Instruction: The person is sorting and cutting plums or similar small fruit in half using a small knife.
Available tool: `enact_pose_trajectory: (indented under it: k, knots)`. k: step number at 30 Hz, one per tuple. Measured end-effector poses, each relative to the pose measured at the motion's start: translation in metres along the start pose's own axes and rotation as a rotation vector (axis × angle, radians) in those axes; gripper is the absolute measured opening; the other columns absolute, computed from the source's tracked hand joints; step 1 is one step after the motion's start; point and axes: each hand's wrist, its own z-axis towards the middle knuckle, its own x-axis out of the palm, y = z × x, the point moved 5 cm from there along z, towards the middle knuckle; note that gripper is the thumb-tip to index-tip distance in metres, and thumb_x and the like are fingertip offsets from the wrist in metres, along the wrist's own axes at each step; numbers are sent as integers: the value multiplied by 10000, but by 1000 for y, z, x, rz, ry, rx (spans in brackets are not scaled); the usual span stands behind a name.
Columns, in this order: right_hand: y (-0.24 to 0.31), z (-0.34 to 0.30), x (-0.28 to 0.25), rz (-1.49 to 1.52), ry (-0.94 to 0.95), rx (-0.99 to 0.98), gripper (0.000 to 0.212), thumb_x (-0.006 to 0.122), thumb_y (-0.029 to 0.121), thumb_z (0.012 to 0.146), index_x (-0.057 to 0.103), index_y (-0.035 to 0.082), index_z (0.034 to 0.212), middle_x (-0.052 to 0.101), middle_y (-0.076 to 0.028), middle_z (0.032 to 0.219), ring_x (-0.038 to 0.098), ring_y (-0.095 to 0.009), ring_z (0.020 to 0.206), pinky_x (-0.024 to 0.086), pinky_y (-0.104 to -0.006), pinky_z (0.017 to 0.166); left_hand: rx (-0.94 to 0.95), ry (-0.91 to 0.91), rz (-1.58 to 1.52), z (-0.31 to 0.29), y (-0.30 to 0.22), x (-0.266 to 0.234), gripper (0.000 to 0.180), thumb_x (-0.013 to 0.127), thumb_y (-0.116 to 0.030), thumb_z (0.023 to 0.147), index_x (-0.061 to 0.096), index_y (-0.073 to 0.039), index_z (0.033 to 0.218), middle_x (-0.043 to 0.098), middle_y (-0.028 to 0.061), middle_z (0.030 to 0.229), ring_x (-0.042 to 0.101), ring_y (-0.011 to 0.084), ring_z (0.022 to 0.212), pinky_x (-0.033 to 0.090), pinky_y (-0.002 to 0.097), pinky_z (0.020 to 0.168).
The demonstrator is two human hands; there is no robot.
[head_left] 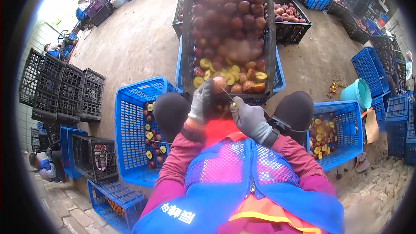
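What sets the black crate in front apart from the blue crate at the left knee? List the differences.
The black crate is dark and piled nearly full, mostly with whole reddish fruit; the blue crate is bright blue and holds only a sparse scatter of halves. The black crate rests raised on another blue crate; the blue crate seems to sit lower, on the ground. Both are lattice-walled plastic crates holding cut fruit with yellow flesh.

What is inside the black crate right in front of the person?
The black crate holds whole dark red plums, with halved yellow-fleshed ones along the near edge. Lower layers are covered.

Grey-gloved left hand, grey-gloved right hand, dark red plums, black crate, blue mesh crate, teal bucket
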Motion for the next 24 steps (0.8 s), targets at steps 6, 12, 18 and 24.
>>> enact_pose_trajectory:
  k: [6,12,18,24]
  knots:
    - [6,12,-3,-23,52,10,273,629,257,1077,593,46,1247,723,-150,762,696,-367,584,522,-493,515,349,-136,425,-11,-5,9,379,719,-413,1075,674,-93,1273,706,25,1065,658,118,910,541,258,760]
    - [-10,-10,4,-59,-37,-114,437,680,238,1038,580,10,1397,755,-163,859,721,-372,630,568,-478,565,-163,72,-147,-17,22,-3,461,623,-597,1080,687,-141,1087,555,-51,770,497,73,626,400,283,559]
    - [-28,-9,-38,101,-102,-23,522,723,209,1034,581,17,1497,749,-118,859,734,-265,671,583,-433,614,-122,-40,-93,-8,-8,-12,484,574,-614,1094,699,-147,1091,610,-38,776,491,71,581,412,268,544]
    - [-5,33,-67,1088,-87,538,383,766,266,1055,724,16,1342,730,13,860,606,-20,663,494,-223,559,297,82,324,-32,-26,45,497,627,-495,1111,668,-32,1286,716,33,1137,653,115,947,555,295,824]
